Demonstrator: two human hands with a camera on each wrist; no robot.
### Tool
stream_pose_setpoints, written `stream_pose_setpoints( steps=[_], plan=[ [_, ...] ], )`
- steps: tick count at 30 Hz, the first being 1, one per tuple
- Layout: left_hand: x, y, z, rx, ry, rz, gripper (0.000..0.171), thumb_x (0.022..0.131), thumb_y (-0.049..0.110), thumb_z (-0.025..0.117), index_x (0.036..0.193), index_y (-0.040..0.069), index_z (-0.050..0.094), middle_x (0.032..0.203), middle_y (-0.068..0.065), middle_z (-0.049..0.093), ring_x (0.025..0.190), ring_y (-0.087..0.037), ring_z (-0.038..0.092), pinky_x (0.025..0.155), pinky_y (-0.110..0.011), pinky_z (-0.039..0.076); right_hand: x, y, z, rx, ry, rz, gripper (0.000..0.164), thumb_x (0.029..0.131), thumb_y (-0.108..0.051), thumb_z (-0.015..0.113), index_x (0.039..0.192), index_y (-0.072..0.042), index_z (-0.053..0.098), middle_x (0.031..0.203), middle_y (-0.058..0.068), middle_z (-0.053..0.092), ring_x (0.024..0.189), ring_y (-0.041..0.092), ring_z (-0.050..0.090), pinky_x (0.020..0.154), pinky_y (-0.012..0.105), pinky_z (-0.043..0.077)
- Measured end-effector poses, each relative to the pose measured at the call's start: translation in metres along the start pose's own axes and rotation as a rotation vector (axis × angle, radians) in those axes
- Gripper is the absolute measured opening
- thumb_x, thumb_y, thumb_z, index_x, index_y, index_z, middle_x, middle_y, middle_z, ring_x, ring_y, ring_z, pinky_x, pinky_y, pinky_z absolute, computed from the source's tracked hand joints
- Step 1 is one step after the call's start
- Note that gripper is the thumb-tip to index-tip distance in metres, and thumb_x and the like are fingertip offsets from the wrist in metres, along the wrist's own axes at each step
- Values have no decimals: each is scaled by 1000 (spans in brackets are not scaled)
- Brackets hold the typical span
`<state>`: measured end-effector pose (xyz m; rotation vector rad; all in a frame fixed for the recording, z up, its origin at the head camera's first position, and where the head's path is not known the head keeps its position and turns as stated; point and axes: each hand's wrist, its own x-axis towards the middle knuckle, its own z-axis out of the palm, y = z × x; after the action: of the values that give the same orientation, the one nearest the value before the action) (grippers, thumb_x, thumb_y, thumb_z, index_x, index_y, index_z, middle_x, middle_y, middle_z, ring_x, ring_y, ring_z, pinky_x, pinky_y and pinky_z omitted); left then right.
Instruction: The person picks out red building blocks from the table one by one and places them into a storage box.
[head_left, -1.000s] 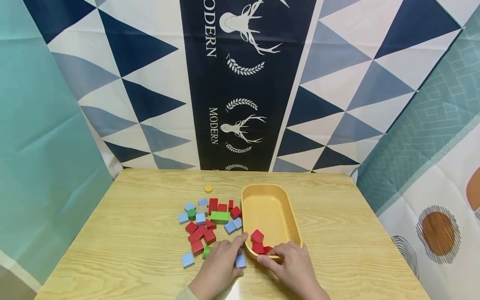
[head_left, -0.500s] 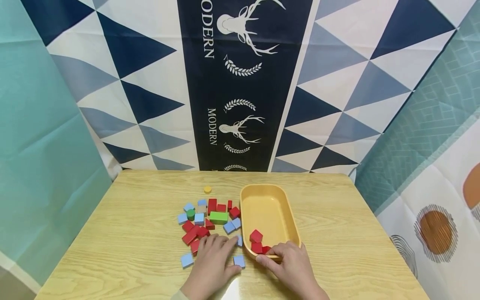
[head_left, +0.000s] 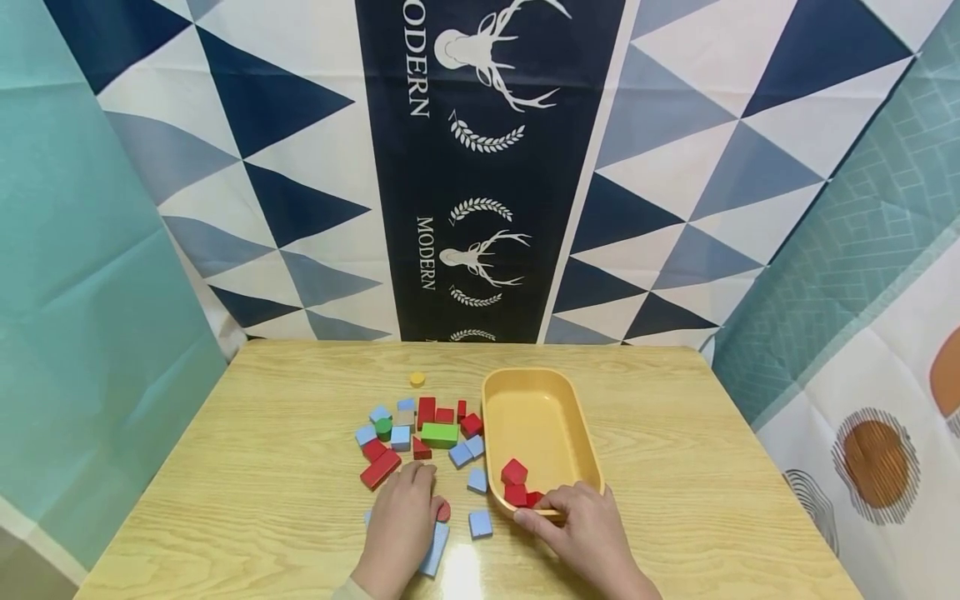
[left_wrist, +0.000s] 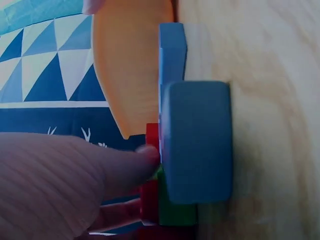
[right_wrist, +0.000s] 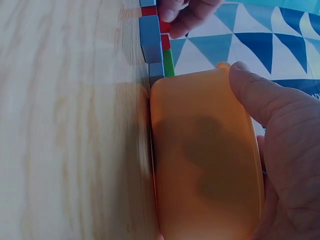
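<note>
In the head view, my right hand (head_left: 583, 527) grips the near rim of a yellow plastic tray (head_left: 577, 417), thumb outside and fingers over the edge. Red blocks (head_left: 515, 495) lie inside at that end. My left hand (head_left: 399, 523) is low over the near part of the block pile, fingers bent downward. By its thumb are a red round block (head_left: 443, 510) and a long blue block (head_left: 433, 550). In the left wrist view, a red block (left_wrist: 149, 200) shows at the fingertips beside a green block (left_wrist: 177, 210); I cannot tell whether it is pinched.
Beyond the left hand lie several red, blue and green blocks, among them a light green block (head_left: 439, 434) and a long red block (head_left: 381, 469). Two blue blocks (head_left: 477, 481) (head_left: 481, 523) sit left of the tray. A yellow disc (head_left: 417, 379) is farther back.
My left hand has drawn away from the tray, leftward and nearer, over red blocks. The red round block and long blue block have come into view. The right hand stays on the tray.
</note>
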<state>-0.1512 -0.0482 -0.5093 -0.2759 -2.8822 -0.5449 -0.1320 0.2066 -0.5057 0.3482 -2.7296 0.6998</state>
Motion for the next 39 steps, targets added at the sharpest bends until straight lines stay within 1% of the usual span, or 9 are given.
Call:
stream_pose_setpoints(
  steps=[7,11,14,16,19,22,33,36,39],
  plan=[
    [2,1,1,-61,37,15,18,88,11,74,105,7,70,99,-8,65,89,-22,59,76,-40,58,0,0,0,1,-20,20,33,75,-69,70,67,-37,69,72,-27,61,74,2,50,92,67,32],
    [5,8,-6,-127,179,42,24,86,12,76,109,8,69,106,-6,64,99,-20,57,82,-39,58,0,0,1,4,-34,31,34,75,-70,68,67,-38,69,72,-28,60,74,2,50,92,66,32],
    [9,20,-10,-229,308,174,30,85,11,76,114,7,67,114,-6,62,108,-20,54,87,-39,56,0,0,2,5,-22,22,33,75,-70,68,67,-38,70,72,-28,60,73,1,51,92,67,32],
    [11,30,-11,-276,329,295,31,87,11,74,116,8,66,119,-5,61,114,-19,52,91,-38,54,0,0,3,10,-12,10,34,76,-70,68,67,-37,70,72,-28,61,73,1,51,89,66,35],
    [10,44,-6,-279,258,429,28,90,14,71,117,11,65,122,-1,59,116,-16,49,93,-38,53,-2,-1,6,19,-4,-18,33,76,-70,67,66,-38,70,71,-30,60,73,0,51,85,63,38],
    [8,53,1,-239,187,492,24,92,17,71,116,14,66,120,-1,59,114,-13,49,92,-36,53,-2,0,7,22,16,-57,32,77,-69,68,67,-38,70,71,-31,59,73,0,52,86,62,37],
    [4,52,-2,-195,109,503,26,93,23,70,118,15,68,121,-1,59,115,-11,47,94,-36,52,-2,2,0,-4,-2,-7,36,76,-71,66,67,-37,70,69,-28,59,74,2,52,91,68,34],
    [-3,43,-12,-177,64,457,30,94,26,69,122,14,66,124,0,59,118,-11,46,97,-39,50,-3,1,0,-3,7,-15,36,76,-71,67,66,-36,70,68,-29,58,73,1,51,87,59,39],
    [-8,23,-22,-175,96,359,38,92,30,71,126,14,65,127,0,60,119,-13,46,99,-42,48,-1,2,-1,5,4,-15,36,76,-71,66,67,-36,70,68,-29,57,71,1,50,86,56,38]
  ],
)
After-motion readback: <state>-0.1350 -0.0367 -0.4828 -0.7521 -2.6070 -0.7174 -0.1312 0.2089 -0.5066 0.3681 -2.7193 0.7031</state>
